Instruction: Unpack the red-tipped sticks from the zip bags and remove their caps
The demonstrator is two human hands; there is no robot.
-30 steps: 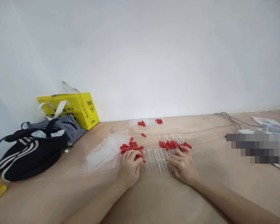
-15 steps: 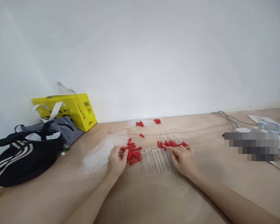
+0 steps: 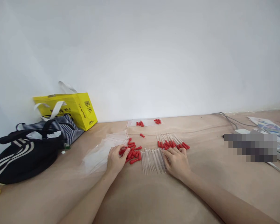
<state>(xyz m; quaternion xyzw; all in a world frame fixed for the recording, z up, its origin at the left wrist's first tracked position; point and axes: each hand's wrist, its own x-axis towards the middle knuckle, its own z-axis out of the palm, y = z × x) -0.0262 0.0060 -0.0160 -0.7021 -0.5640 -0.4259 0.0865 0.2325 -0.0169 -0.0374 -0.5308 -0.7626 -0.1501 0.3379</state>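
My left hand [image 3: 116,161] is curled at the left side of a loose pile of red rubber bulbs [image 3: 135,155], with red bulbs between its thumb and fingers. A row of clear glass dropper tubes [image 3: 151,161] lies side by side between my hands. At the right end of that row, my right hand [image 3: 177,163] is closed with its fingertips down on the tubes; its palm hides what is under it. Just beyond it, droppers with red bulbs fitted [image 3: 168,143] lie fanned out, their thin stems pointing away.
Clear zip bags [image 3: 102,151] lie left of the pile. Near the wall sits a bag of red-bulbed droppers [image 3: 147,123]; a single bulb [image 3: 142,135] lies nearer. A yellow bag [image 3: 84,112], a black bag [image 3: 30,158] and a striped bag [image 3: 70,130] stand left. Cables [image 3: 228,118] run right.
My left hand has moved left from the tubes' edge to the outer side of the bulbs. My right hand rose toward the fitted droppers, then came back left and down onto the tubes.
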